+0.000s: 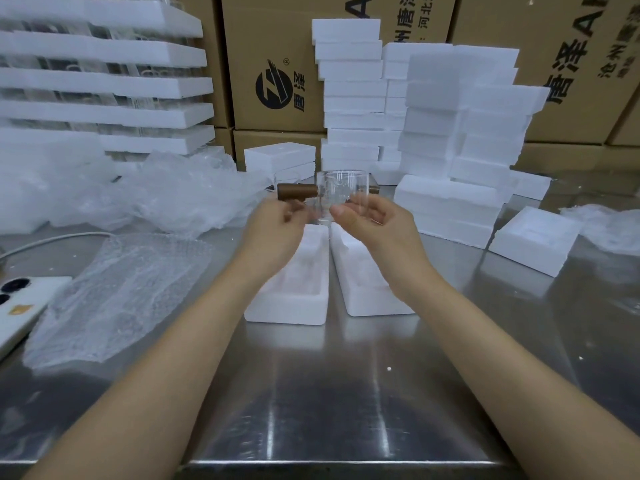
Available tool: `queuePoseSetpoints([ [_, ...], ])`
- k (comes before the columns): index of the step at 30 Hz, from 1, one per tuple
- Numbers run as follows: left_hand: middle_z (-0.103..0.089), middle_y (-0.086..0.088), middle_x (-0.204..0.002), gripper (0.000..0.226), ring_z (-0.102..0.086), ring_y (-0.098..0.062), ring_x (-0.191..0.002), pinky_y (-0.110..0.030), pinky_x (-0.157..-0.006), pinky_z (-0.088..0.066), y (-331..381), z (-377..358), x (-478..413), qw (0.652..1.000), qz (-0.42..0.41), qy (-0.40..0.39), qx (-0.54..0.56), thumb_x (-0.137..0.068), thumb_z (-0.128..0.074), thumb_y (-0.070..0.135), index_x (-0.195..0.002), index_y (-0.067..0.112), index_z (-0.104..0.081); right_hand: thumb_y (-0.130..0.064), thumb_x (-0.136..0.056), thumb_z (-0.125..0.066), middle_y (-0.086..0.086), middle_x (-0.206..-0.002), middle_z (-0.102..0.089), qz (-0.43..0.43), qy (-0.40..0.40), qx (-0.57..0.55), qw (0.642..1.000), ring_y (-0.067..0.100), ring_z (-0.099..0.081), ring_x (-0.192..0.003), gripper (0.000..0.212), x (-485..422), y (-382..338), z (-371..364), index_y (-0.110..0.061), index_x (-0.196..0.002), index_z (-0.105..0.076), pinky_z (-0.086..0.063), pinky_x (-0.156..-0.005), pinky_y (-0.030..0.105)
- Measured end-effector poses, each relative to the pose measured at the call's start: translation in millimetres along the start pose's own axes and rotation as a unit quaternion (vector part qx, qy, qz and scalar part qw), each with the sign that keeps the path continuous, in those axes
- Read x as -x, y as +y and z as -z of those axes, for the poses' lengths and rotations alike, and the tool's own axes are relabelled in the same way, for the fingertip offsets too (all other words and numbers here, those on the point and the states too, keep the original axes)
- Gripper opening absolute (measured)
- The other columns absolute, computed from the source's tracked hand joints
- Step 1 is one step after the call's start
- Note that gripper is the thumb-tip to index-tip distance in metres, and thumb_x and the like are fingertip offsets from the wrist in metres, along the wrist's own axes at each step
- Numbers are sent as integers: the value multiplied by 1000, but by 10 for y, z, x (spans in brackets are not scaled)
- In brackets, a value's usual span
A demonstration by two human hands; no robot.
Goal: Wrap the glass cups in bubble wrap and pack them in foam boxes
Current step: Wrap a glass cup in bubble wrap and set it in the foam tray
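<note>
Glass cup (341,188) with a brown handle (298,191) is held in the curled right grip (374,226); the left grip (277,226) is too blurred to judge; both partly cover two foam boxes (291,306)

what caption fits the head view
Right hand holds a glass cup, left hand alongside, above two open foam boxes.

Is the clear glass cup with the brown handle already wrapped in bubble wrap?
No, the clear glass cup is bare, and the bubble wrap sheet lies on the steel table.
</note>
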State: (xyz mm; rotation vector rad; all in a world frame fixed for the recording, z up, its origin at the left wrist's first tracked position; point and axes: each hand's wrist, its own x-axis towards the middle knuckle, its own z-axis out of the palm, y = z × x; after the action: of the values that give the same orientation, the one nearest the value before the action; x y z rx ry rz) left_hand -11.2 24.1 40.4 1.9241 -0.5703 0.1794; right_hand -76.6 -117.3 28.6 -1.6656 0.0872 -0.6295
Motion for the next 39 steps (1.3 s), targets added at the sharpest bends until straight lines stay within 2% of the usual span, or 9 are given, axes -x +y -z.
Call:
queuePoseSetpoints([
  [4, -57, -16, -111, 19, -54, -30, -96, -30, -79, -41, -239, 329, -130, 950, 15, 105, -292, -89, -53, 9, -102, 5, -67, -48, -57, -83, -1, -109, -68, -50, 26, -26, 998, 20, -65, -108, 78, -40, 27, 23, -13, -122, -57, -46, -102, 39],
  [8, -48, -20, -124, 34, -49, -37, -115, -39, -92, -42, -391, 564, -103, 856, 233, -62, -458, -86, -67, 22, -112, 4, -55, -49, -49, -83, 5, -114, -67, -71, 19, -55, 996, 20, -65, -107, 90, -55, 33, 23, -8, -125, -56, -47, -102, 38],
  [16, -62, -20, -105, 24, -58, -39, -96, -36, -79, -45, -453, 519, -141, 909, 140, -47, -390, -86, -52, -4, -103, 3, -66, -25, -71, -82, 2, -121, -61, -68, -5, -60, 996, 16, -59, -116, 84, -59, 34, 76, -35, -139, -35, -40, -108, 42],
  [20, -60, -12, -94, 34, -54, -24, -86, -25, -84, -47, -236, 452, -143, 952, -154, 107, -241, -85, -47, -15, -99, 5, -70, -18, -77, -77, 4, -127, -56, -44, -2, -61, 997, 15, -57, -118, 94, -59, -5, 102, -50, -145, -21, -40, -108, 42],
  [22, -60, -10, -94, 33, -53, -16, -85, -7, -80, -40, -96, 386, -81, 938, -277, 81, -193, -85, -50, -18, -102, 1, -71, -15, -78, -75, 4, -128, -55, -45, 21, -81, 995, 18, -57, -118, 90, -70, -23, 110, -47, -145, -23, -41, -107, 41],
  [25, -61, -13, -88, 32, -54, -17, -79, -12, -72, -42, -29, 291, -24, 904, -384, 18, -189, -80, -54, -24, -91, -1, -73, -8, -82, -70, 15, -128, -56, -49, 50, -149, 986, 24, -62, -113, 82, -83, -55, 136, -39, -143, -25, -46, -102, 35],
  [32, -59, 3, -91, 31, -58, -3, -80, -11, -80, -46, -125, 196, -24, 933, -277, -138, -182, -84, -57, -16, -95, 8, -73, -27, -85, -72, 8, -112, -65, -75, 71, -207, 973, 19, -71, -84, 46, -88, -96, 177, -29, -118, -40, -53, -94, 31],
  [35, -61, 10, -109, 28, -60, 5, -96, -12, -90, -47, -123, 144, 4, 959, -199, -158, -125, -89, -61, 6, -111, 22, -66, -31, -84, -72, 1, -81, -57, -101, 79, -218, 967, 21, -64, -82, 40, -89, -106, 155, -19, -107, -42, -55, -89, 31],
  [39, -58, 24, -95, 24, -55, 3, -88, -24, -78, -47, -139, 180, -10, 958, -178, -88, -205, -84, -60, 55, -98, 36, -65, -27, -87, -70, 10, -93, -62, -105, 69, -216, 968, 29, -64, -92, 32, -79, -111, 162, -6, -102, -51, -58, -78, 30],
])
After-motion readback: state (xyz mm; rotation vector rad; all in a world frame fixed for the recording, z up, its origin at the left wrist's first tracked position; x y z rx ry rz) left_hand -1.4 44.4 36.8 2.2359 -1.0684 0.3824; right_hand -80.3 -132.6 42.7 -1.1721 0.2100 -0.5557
